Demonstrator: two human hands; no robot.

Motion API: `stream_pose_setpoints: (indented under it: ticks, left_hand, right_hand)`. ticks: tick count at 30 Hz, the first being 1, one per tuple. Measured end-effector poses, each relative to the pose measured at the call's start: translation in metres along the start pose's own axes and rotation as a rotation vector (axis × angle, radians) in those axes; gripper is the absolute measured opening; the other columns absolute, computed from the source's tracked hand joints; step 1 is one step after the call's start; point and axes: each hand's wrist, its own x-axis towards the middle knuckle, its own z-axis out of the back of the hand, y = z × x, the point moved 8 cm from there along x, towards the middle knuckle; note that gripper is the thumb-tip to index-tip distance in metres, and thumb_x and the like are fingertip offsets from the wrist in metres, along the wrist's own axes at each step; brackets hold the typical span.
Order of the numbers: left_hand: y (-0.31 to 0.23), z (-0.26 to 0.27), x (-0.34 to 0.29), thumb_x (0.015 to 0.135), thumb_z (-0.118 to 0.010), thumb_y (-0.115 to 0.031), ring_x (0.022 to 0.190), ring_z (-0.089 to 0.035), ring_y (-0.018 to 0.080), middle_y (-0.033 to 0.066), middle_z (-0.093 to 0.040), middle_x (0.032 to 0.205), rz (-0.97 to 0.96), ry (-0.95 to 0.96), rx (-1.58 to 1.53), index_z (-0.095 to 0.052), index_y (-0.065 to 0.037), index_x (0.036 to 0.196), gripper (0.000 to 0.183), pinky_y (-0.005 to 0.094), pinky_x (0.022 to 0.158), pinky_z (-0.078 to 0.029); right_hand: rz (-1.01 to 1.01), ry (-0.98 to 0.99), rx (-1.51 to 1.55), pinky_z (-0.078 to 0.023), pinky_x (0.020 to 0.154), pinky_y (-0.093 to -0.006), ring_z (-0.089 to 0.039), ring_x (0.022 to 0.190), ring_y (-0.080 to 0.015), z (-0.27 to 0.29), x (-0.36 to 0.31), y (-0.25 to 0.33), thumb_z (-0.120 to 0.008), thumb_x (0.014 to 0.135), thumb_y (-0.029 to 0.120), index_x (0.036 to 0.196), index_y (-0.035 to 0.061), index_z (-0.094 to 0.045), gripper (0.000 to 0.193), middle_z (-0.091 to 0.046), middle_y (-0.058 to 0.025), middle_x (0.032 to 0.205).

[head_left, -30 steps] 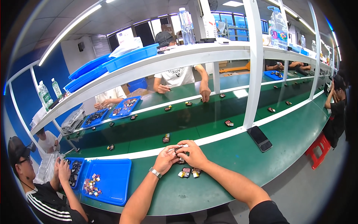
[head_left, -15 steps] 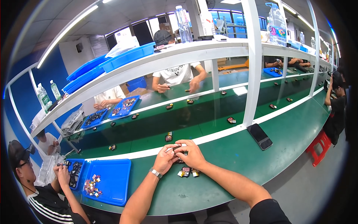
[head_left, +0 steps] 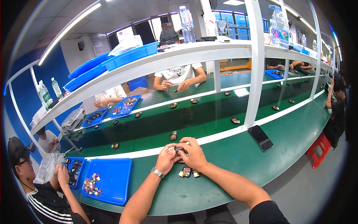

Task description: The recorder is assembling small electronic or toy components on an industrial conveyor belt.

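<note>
Above the green table, my left hand [head_left: 166,159] and my right hand [head_left: 195,154] are closed together around a small black part [head_left: 179,148], which looks like a plastic casing. Fingers cover much of it. A watch with a metal band is on my left wrist. Just below my hands on the table lie small electronic assemblies [head_left: 185,172] with yellow and white bits. Another dark piece is partly hidden under my right hand.
A blue tray [head_left: 116,170] with small components [head_left: 91,184] stands at left, beside a smaller tray of black parts [head_left: 75,166]. A phone [head_left: 260,137] lies right. Ahead runs a green conveyor [head_left: 149,142] carrying assemblies, behind a white post [head_left: 255,74]. Co-workers sit left and opposite.
My hands stay together on the black part, with the right fingers shifted slightly. The person opposite has brought both hands together. The whole view has shifted a little.
</note>
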Motion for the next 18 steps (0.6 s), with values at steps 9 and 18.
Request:
stream_pose_setpoints:
  ticks: [9,18]
  left_hand:
    - [-0.001,-0.003,-0.001,0.096,-0.051,-0.003,0.108,-0.061,0.0202,0.0109,-0.061,0.117,0.012,-0.017,0.0,-0.045,-0.004,0.125,0.029,0.0382,0.095,-0.053]
    - [0.001,-0.006,0.0,0.096,-0.05,-0.003,0.105,-0.062,0.02,0.0103,-0.062,0.115,0.018,-0.031,0.024,-0.046,-0.004,0.124,0.028,0.038,0.092,-0.054]
  right_hand:
    - [0.158,-0.023,-0.186,-0.053,0.071,-0.0343,-0.06,0.087,-0.0241,-0.001,-0.002,0.01,-0.07,0.076,0.006,0.087,0.0049,-0.065,0.012,-0.059,-0.0064,0.096]
    - [0.208,0.032,-0.342,-0.054,0.067,-0.0321,-0.059,0.089,-0.0223,-0.01,-0.005,0.007,-0.068,0.079,0.008,0.088,0.0056,-0.064,0.01,-0.058,-0.0043,0.094]
